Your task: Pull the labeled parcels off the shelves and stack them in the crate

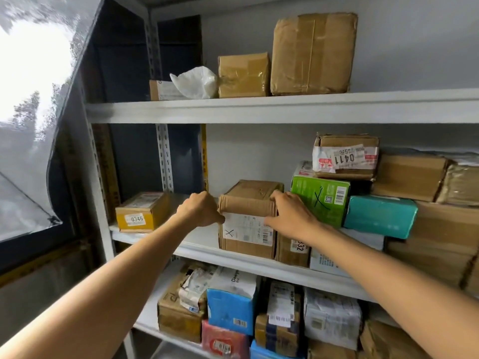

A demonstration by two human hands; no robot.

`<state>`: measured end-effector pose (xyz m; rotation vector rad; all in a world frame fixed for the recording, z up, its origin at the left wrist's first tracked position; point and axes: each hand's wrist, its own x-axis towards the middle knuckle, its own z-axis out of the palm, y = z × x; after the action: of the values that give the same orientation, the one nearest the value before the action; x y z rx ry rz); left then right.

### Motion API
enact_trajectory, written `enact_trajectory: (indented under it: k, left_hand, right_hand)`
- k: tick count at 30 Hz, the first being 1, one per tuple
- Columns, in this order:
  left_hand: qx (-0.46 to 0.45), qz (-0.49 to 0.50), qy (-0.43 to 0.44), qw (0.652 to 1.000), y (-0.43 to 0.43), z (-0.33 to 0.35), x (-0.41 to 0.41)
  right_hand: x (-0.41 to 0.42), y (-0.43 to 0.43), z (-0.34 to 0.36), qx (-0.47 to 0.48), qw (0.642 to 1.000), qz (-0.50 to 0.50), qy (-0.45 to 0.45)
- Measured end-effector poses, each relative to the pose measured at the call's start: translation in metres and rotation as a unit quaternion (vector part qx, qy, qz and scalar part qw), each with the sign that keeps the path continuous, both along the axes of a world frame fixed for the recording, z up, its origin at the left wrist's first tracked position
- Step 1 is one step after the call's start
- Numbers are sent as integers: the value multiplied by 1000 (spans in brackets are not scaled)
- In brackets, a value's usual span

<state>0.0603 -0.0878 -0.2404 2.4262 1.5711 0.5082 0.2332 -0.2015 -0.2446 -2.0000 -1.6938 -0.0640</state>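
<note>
Forearms reach in over middle shelf (207, 248) lip. Left hand (199, 209): fingers curled round upper left edge of brown cardboard parcel (248, 200). Right hand (290, 216): fingers hooked over its top right corner, thumb on label. Parcel upright at shelf front, not yet lifted. Crate not in view; shelves well stocked, so most of task likely left. Open room leftward, toward yellow 0346 box (142, 212); right side tight against green carton (321, 200).
</note>
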Motion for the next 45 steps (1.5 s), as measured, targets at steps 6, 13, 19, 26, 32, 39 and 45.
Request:
enact_trajectory:
  k: [6,13,19,26,32,39,45]
  left_hand:
    - [-25,-19,-24,999,8,-11,-1]
    - [-49,-92,-57,993,35,7,1]
    - [-101,-177,-134,970,58,-8,5]
    - [-101,-182,-251,945,73,-30,-10]
    - [-111,-195,-303,926,75,-39,-33]
    - [-132,-189,-345,910,78,-41,-45]
    - [-252,-122,-380,882,79,-25,-25]
  right_hand:
    - [-8,11,-4,-12,999,-31,9]
    - [-16,17,-2,-5,996,-77,48]
    - [-31,25,-10,-4,985,-143,97]
    - [-43,31,-1,75,950,-169,252]
    - [-55,35,-2,68,941,-139,300]
    - [-48,44,-17,104,906,-128,390]
    - [-57,64,-22,135,852,-208,461]
